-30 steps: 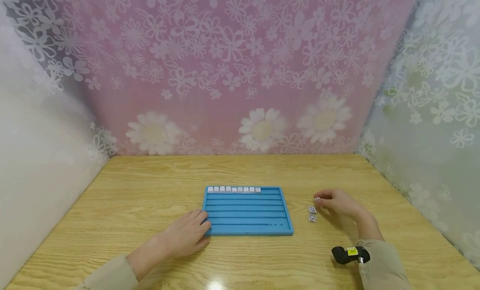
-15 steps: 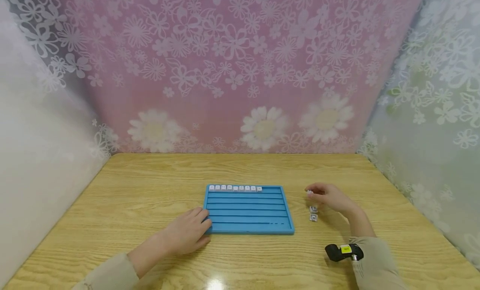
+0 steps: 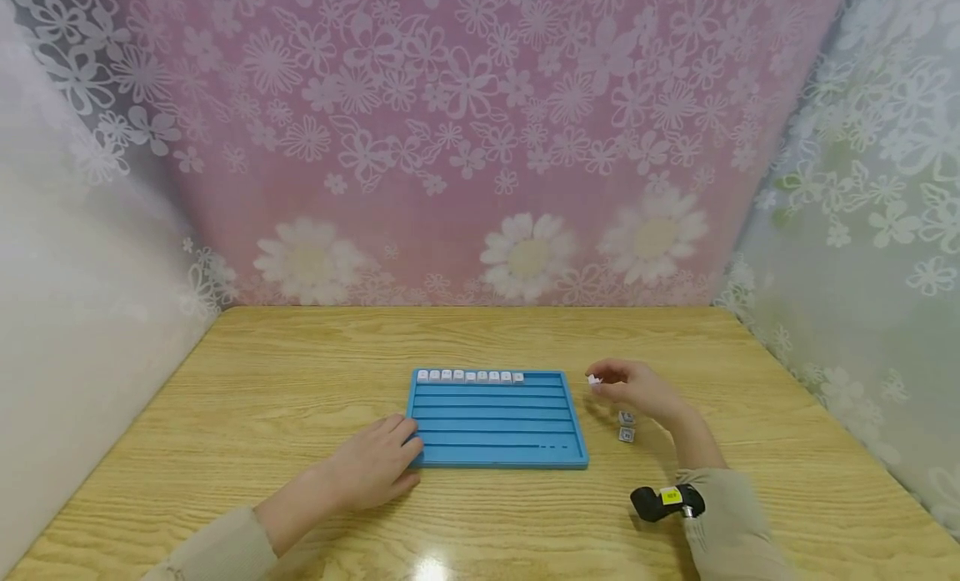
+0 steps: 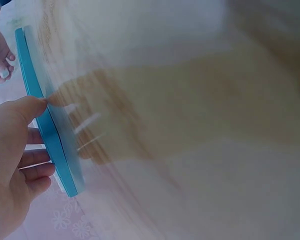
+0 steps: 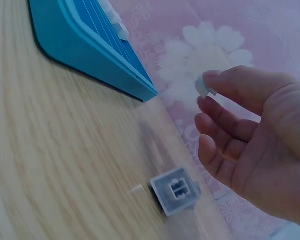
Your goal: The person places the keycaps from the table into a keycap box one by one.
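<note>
A blue ridged tray (image 3: 491,463) lies mid-table, with a row of white keycaps (image 3: 471,378) along the left part of its top groove. My left hand (image 3: 369,466) holds the tray's near left corner; in the left wrist view the thumb (image 4: 32,107) lies on the tray's edge, the other fingers on its far side. To the right of the tray, my right hand (image 3: 642,392) pinches a white keycap (image 5: 202,88) between thumb and forefinger, raised off the table. Two loose keycaps lie below that hand, an upper one (image 3: 626,418) and a nearer one (image 3: 626,434), hollow undersides up.
The wood-grain table (image 3: 315,348) ends at a pink flowered backdrop (image 3: 420,256), with pale panels at both sides. A black wrist camera mount (image 3: 666,503) sits on the right sleeve (image 3: 731,523), above the tabletop.
My right hand has moved left toward the tray with the pinched keycap, away from the two loose ones. The left hand has stayed at the tray's corner.
</note>
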`<action>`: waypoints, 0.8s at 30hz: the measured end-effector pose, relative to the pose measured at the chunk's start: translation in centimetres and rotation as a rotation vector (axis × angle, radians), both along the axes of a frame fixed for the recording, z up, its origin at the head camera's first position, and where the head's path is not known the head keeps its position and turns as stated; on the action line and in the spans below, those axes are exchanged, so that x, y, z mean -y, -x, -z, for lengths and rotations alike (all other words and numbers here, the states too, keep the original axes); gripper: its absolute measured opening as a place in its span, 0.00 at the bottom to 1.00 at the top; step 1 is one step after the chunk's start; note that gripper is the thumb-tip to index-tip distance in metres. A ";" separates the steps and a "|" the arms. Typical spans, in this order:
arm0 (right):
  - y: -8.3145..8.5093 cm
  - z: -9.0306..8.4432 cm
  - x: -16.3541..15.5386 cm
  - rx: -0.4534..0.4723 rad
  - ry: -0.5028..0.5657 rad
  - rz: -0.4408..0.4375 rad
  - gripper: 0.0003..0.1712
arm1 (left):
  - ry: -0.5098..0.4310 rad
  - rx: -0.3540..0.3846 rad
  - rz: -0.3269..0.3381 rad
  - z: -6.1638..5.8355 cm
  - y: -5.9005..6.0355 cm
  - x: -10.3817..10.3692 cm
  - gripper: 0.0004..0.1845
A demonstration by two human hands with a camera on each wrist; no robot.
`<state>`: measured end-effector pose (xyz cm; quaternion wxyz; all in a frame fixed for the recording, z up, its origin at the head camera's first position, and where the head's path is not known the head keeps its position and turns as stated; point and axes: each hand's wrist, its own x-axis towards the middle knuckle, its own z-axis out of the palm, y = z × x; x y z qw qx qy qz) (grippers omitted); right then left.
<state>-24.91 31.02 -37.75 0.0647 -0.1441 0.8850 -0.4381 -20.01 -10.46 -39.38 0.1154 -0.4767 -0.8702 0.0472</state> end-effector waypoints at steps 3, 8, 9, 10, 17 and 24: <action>0.1 -0.1 0.5 0.009 0.032 -0.003 0.24 | 0.000 0.002 0.000 0.0 0.0 0.0 0.16; 0.2 0.0 1.4 0.051 0.064 -0.009 0.25 | -0.002 -0.001 0.004 -0.1 -0.1 0.1 0.16; 0.2 0.1 1.5 0.058 0.071 -0.010 0.25 | -0.001 -0.001 0.005 -0.1 -0.1 0.0 0.16; 0.2 0.1 1.7 0.062 0.072 -0.013 0.24 | 0.000 0.000 0.006 -0.1 -0.1 0.0 0.16; 0.5 0.4 2.6 0.050 0.072 -0.011 0.21 | 0.012 0.014 0.003 0.0 -0.1 0.0 0.16; 0.8 0.3 3.3 0.047 0.087 -0.023 0.23 | 0.001 0.010 0.001 0.1 -0.1 0.1 0.16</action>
